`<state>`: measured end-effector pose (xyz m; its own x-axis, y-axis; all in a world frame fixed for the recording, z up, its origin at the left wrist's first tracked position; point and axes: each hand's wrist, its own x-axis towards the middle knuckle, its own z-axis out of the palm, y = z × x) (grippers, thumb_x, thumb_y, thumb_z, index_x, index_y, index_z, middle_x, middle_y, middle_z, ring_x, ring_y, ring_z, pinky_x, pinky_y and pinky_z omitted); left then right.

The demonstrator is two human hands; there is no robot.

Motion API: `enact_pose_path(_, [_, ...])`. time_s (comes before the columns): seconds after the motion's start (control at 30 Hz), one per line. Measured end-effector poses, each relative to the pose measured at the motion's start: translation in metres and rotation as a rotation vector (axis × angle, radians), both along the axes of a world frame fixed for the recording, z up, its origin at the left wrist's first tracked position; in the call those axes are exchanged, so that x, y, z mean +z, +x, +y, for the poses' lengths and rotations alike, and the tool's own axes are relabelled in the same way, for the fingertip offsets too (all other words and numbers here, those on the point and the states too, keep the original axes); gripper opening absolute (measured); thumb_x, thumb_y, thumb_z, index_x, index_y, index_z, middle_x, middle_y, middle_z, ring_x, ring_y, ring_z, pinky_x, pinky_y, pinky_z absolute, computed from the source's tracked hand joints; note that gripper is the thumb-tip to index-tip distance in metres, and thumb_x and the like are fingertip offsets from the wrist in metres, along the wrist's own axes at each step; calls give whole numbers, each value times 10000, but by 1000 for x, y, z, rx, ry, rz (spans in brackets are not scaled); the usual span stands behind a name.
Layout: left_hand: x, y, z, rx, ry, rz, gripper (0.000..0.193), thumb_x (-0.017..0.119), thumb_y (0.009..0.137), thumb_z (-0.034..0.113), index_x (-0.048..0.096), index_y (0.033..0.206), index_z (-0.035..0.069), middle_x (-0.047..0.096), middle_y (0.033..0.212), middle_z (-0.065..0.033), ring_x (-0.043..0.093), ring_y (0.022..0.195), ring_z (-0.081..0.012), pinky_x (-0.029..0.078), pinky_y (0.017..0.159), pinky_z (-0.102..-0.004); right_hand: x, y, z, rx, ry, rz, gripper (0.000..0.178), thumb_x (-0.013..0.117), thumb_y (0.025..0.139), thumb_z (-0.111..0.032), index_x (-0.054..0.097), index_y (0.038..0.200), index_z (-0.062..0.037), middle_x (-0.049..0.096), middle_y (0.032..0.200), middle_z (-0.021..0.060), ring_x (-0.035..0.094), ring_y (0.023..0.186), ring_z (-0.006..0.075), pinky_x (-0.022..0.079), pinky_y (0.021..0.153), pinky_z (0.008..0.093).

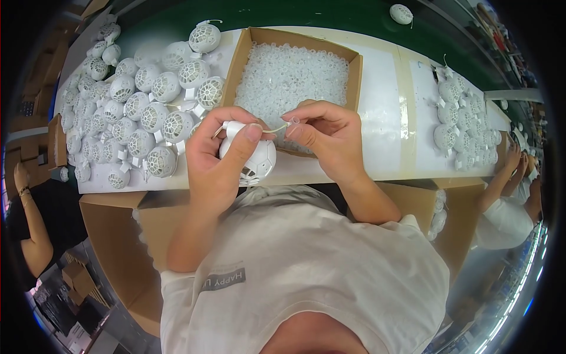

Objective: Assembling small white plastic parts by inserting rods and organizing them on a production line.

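My left hand (213, 154) is closed around a white openwork plastic ball (260, 160), its thumb on the white neck at the top. From that neck a thin pale cord (275, 129) runs across to my right hand (335, 140). There, thumb and fingertips pinch a small clear plastic ring (294, 121) at the cord's end. Whether the cord passes through the ring is too small to tell. Just beyond both hands stands a shallow cardboard box (354, 82) filled with many similar clear pieces (295, 71).
White balls (141, 112) are heaped on the table (377, 133) at left, with another group (463, 121) at right. One ball (401, 14) lies on the green surface beyond. Open cartons (121, 253) flank me below the table edge. Other people's arms (35, 221) show at both sides.
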<state>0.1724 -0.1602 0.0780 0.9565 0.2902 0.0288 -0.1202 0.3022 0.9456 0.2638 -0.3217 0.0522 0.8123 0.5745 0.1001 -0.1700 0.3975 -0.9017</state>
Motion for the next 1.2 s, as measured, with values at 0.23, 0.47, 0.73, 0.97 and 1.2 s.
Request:
enact_pose_path(0.23, [-3,0,0,-51,-135,-5,141,649,976,93,596,1068,1,693,953,-91,681,897,-139,547,763,-267,-3,-1,0,74,7,-41,175,738,855,48,716,1028,44,686,902,99,622,801,132,514,724,260])
enact_pose_path(0.47, [-8,0,-7,38,-22,2,154,654,978,104,585,1076,7,698,966,-104,661,880,-123,537,758,-264,2,13,1,-80,-165,-687,217,790,762,25,745,973,6,694,856,85,604,746,163,470,644,267])
enact_pose_path(0.73, [-16,6,-16,67,-398,-61,208,682,964,105,552,1103,22,691,970,-90,642,892,-104,515,740,-249,11,7,3,-280,-280,-1056,261,794,719,23,761,976,-11,697,823,78,592,718,185,455,612,280])
enact_pose_path(0.97, [-9,-5,-25,161,-159,-42,171,711,931,68,610,1058,13,693,975,-71,638,869,-91,511,718,-237,16,-9,12,-365,-229,-808,263,752,774,45,755,1035,12,691,834,100,595,731,177,459,620,273])
enact_pose_path(1.2, [-8,-6,-17,164,93,-97,124,726,906,37,657,1003,5,698,945,-60,626,796,-75,502,668,-226,28,-10,7,-305,-238,-751,247,728,797,60,753,1040,23,692,852,116,608,755,182,469,634,275])
